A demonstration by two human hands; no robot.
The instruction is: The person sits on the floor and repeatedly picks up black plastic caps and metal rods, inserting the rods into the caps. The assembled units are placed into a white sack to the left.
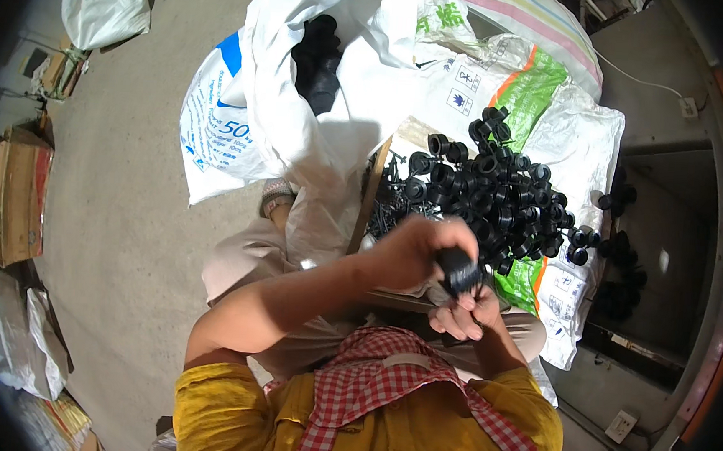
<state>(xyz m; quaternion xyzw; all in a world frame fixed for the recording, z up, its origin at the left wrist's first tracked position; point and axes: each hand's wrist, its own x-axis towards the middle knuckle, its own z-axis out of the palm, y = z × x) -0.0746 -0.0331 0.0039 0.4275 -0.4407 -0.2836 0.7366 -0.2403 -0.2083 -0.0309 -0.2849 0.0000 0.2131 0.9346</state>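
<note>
Fitting (pixel 459 272) of black plastic, cylindrical and blurred, just above the lap. Gripped from above by the left hand (pixel 427 247), with fingers bent closely over its upper end. Touched at the lower end by the right hand (pixel 460 314), half closed, with the other fingers curled loosely; cannot tell how firmly gripped from that side.

Clock hours from here outward, with the fitting at the dial's centre. At one o'clock, close by, a large heap of black round fittings (pixel 502 198), many with open, ring-like mouths, on a flattened white-and-green woven sack (pixel 585 145). Between ten and eleven, a pile of thin dark parts (pixel 387 200), too small to identify. At eleven, more black pieces (pixel 318 67) in the mouth of a white sack (pixel 208 139) with blue print. Near twelve-thirty, a bulging striped sack (pixel 552 21). At three, scattered black pieces (pixel 622 269) in shadow. At seven, a red-and-white checked apron (pixel 377 361) over a yellow shirt (pixel 223 404). Far out at nine, a cardboard box (pixel 21 197).
</note>
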